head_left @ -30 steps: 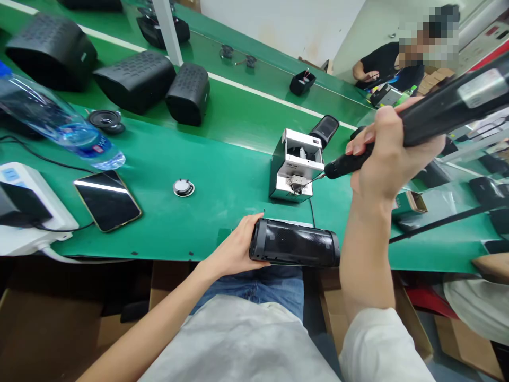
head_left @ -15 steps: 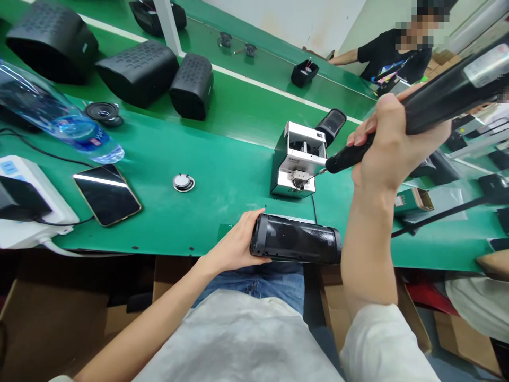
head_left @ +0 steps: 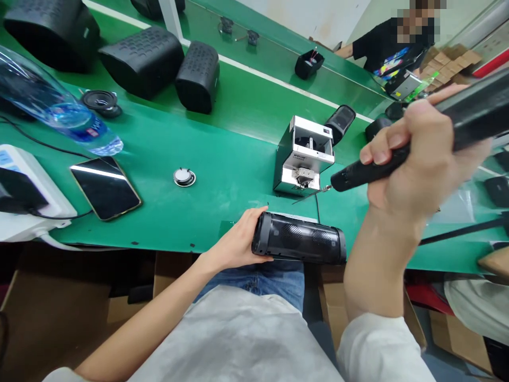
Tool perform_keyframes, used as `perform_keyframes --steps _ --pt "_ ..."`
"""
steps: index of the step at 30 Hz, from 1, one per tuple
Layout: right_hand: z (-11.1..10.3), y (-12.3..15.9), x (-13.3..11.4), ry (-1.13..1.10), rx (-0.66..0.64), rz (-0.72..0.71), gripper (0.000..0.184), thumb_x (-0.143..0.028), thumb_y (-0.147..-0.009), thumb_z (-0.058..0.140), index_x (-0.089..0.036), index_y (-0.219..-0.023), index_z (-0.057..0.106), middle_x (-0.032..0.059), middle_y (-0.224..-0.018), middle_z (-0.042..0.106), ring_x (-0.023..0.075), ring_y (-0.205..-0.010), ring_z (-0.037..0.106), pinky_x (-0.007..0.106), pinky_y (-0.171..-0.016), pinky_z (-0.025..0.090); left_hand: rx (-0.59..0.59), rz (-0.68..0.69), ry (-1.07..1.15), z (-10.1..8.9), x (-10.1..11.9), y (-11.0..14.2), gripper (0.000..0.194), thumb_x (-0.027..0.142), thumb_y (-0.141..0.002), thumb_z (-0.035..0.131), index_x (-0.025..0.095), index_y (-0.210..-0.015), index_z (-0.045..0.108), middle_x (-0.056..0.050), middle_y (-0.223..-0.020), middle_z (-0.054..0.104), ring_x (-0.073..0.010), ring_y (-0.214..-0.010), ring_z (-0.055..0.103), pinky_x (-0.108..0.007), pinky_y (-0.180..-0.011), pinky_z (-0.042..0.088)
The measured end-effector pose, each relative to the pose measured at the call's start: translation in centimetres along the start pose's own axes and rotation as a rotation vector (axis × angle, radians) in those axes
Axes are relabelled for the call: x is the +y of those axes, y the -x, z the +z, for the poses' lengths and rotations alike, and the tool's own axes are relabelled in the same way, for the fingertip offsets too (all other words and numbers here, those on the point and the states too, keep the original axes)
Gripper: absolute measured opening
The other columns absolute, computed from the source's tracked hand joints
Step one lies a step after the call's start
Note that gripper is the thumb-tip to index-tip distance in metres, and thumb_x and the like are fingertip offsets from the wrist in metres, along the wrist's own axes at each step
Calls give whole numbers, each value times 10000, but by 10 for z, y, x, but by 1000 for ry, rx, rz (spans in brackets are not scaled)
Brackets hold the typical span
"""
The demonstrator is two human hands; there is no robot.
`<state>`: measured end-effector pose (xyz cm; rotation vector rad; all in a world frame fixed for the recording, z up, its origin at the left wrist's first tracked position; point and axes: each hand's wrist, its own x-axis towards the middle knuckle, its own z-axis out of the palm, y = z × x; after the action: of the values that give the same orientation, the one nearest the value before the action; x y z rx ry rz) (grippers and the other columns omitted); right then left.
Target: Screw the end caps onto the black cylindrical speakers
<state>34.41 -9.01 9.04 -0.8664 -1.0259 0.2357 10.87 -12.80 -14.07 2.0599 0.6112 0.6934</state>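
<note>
At lower centre, the left hand (head_left: 242, 239) grasps a black speaker (head_left: 300, 239); the right hand (head_left: 421, 154), at right, clenches a driver (head_left: 477, 111), its bit just before a boxy machine (head_left: 314, 155). Apparently a tool-positioning step; the next move calls for steady aim.

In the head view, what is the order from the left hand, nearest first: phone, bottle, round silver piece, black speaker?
1. Black speaker, in left hand
2. Round silver piece, left of the hand
3. Phone, farther left
4. Bottle, beyond the phone

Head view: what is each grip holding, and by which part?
Left grip: the black speaker, by its left end. Right grip: the black power screwdriver, around its middle.
</note>
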Motion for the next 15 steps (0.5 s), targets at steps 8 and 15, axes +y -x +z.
perform_keyframes --steps 8,15 --pt "6 22 -42 -38 -17 98 105 -186 -794 775 -243 -853 709 -77 -627 371 78 -455 370 274 -384 336 3 11 4 1 -1 0 1267 371 -803 1071 290 -1770 258 -253 -1722 487 -521 -1632 512 -750 -1327 489" --pt "3 21 -49 27 68 136 141 -239 -696 745 -257 -830 705 -86 -588 384 80 -457 308 276 -361 277 16 12 25 1 -1 0 1234 378 -801 1071 285 -1759 298 -244 -1704 515 -518 -1616 534 -744 -1317 501"
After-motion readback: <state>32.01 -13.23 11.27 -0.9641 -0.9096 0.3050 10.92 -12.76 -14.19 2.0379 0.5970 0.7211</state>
